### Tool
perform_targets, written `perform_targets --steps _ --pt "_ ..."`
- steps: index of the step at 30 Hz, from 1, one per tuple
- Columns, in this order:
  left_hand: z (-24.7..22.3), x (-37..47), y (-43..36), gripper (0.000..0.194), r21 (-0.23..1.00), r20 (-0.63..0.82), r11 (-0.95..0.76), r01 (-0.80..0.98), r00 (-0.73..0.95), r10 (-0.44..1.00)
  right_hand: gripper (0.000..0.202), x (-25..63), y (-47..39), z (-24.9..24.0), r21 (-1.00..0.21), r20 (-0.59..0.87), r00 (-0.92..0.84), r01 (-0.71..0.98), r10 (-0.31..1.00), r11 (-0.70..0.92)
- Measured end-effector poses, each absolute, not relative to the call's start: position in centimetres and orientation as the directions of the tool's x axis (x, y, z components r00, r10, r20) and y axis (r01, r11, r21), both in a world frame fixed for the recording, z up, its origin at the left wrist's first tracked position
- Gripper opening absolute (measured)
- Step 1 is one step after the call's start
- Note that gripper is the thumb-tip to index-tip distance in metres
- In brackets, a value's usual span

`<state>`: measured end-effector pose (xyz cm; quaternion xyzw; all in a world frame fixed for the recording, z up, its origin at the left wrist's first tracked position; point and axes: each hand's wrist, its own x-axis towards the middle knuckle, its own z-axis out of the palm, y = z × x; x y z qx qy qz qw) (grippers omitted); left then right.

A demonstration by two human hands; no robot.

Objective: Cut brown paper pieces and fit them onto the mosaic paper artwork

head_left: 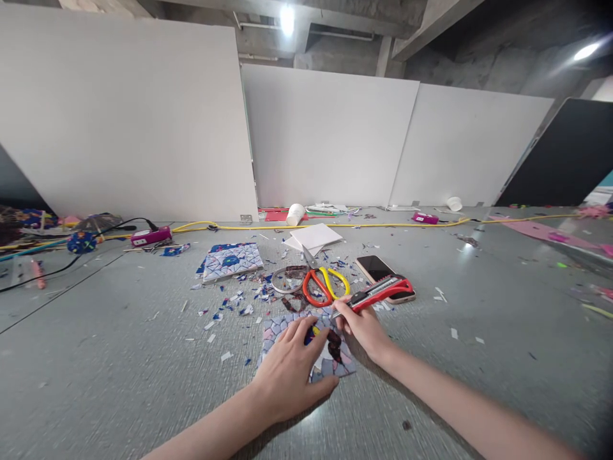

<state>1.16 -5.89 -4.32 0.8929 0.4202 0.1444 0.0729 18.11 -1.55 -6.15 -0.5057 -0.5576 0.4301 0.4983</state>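
Observation:
My left hand lies over a mosaic-patterned square sheet, its fingers spread and the palm covering much of the left side. A dark brown patch shows on the sheet's right part. In my right hand is a red utility knife, its body slanting up to the right and its tip end low near the sheet's upper right edge. Just beyond lie scissors with one red and one yellow handle, beside a roll of tape. A phone rests partly behind the knife.
Paper scraps litter the table. A second patterned square stack sits at left, white sheets farther back. A yellow cable crosses behind, near purple power sockets and a paper cup. White panels stand at the back.

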Motion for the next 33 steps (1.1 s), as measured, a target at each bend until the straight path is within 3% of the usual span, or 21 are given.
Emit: perform_targets --steps 4,11,18,33 --pt "-4.2 1.2 -5.9 0.058 0.244 0.193 -0.628 0.739 0.598 0.778 0.028 18.2 -1.5 -6.4 -0.979 0.131 0.003 0.157 0.991 0.129" --pt "-5.2 1.2 -5.7 0.083 0.304 0.159 -0.555 0.775 0.533 0.831 0.023 18.7 -1.4 -6.6 -0.970 0.158 -0.076 0.176 0.984 0.169" --pt "-4.9 1.1 -5.7 0.083 0.315 0.127 -0.549 0.774 0.539 0.833 0.019 19.7 -1.8 -5.5 -0.931 0.169 -0.283 0.270 0.944 0.247" --pt "-5.0 1.0 -5.8 0.074 0.336 0.183 -0.581 0.741 0.554 0.812 0.021 19.5 -1.9 -5.7 -0.816 0.246 -0.430 0.392 0.869 0.425"
